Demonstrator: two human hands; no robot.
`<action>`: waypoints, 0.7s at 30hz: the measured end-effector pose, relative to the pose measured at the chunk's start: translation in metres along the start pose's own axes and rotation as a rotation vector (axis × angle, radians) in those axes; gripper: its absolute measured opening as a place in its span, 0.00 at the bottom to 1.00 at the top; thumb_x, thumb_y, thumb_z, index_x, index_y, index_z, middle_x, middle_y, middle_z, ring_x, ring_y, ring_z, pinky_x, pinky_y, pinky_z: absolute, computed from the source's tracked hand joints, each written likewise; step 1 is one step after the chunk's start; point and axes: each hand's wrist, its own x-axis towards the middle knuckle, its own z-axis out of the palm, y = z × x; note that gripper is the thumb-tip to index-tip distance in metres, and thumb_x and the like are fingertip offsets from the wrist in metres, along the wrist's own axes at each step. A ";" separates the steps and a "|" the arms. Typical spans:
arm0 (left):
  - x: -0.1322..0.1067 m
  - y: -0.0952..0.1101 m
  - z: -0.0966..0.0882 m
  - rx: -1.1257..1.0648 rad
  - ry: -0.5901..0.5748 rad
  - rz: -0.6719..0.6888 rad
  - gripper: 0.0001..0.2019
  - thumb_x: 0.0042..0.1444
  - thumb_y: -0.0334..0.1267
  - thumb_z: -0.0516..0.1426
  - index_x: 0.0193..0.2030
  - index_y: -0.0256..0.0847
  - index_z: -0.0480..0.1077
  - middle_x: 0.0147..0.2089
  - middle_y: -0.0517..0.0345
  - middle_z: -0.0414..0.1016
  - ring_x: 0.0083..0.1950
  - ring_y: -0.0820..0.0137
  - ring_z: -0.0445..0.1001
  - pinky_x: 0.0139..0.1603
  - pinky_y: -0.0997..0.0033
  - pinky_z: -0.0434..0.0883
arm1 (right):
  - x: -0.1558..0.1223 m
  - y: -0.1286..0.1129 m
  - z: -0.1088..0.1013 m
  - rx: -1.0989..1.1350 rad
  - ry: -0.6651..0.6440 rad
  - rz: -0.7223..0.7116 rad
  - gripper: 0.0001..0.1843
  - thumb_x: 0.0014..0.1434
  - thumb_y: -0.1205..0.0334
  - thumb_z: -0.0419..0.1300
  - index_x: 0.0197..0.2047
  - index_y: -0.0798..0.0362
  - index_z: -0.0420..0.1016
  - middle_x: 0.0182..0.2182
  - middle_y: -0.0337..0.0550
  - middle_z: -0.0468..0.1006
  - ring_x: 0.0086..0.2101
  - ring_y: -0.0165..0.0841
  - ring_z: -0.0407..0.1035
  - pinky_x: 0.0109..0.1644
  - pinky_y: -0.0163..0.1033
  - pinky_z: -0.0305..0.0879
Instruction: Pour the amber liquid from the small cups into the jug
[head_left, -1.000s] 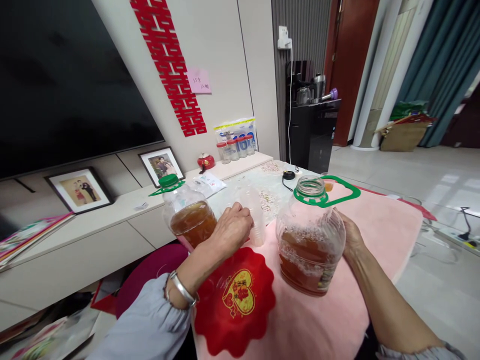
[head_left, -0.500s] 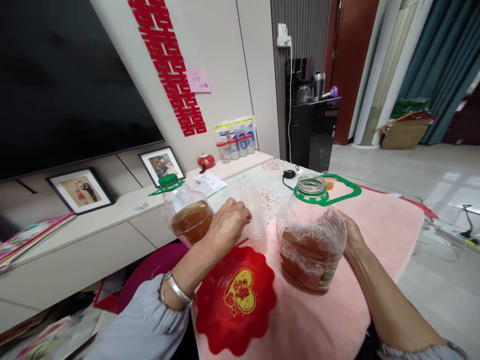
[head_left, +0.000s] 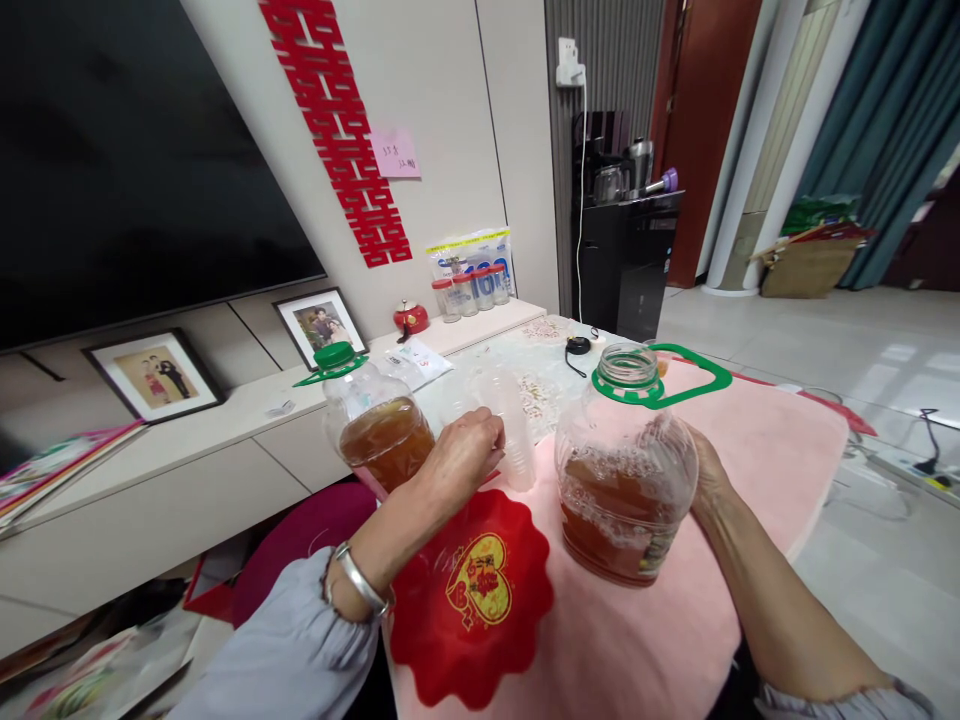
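Note:
A clear plastic jug (head_left: 626, 490) of foamy amber liquid stands uncapped on the pink cloth, a green carrying handle (head_left: 697, 375) around its neck. My right hand (head_left: 705, 470) holds its right side, the fingers partly hidden behind it. My left hand (head_left: 472, 445) is closed, thumb and fingers bent together; whatever they pinch is hidden. Just beyond it is a clear ribbed stack of plastic cups (head_left: 517, 440). A second jug (head_left: 386, 430) with amber liquid and a green cap (head_left: 334, 355) stands to the left. Below my left hand lies a red scalloped tray (head_left: 427, 640).
Pink cloth (head_left: 780, 440) covers the table. A black tape measure (head_left: 577, 346) lies at its far side. Along the wall, a low cabinet (head_left: 300, 430) carries picture frames (head_left: 157, 375), a red pot (head_left: 410, 318) and lidded jars (head_left: 465, 295). A maroon stool (head_left: 292, 550) is at left.
My left hand has dipped slightly and stays closed beside the clear cups. The open jug has shifted a little to the right with my right hand still on it.

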 end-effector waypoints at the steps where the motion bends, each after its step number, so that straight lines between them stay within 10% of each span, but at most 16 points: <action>1: 0.000 0.000 -0.001 -0.005 0.009 0.003 0.07 0.63 0.38 0.59 0.38 0.36 0.70 0.40 0.58 0.72 0.41 0.73 0.69 0.46 0.67 0.72 | 0.000 0.000 0.000 0.000 0.002 0.004 0.13 0.69 0.57 0.63 0.35 0.55 0.75 0.29 0.34 0.77 0.28 0.27 0.73 0.32 0.35 0.73; 21: -0.010 0.010 -0.011 -0.034 -0.012 -0.045 0.05 0.63 0.35 0.59 0.43 0.36 0.73 0.48 0.54 0.74 0.50 0.68 0.72 0.52 0.61 0.74 | -0.001 0.001 0.001 -0.021 0.022 0.034 0.13 0.70 0.55 0.62 0.37 0.55 0.76 0.30 0.35 0.79 0.27 0.27 0.73 0.34 0.36 0.74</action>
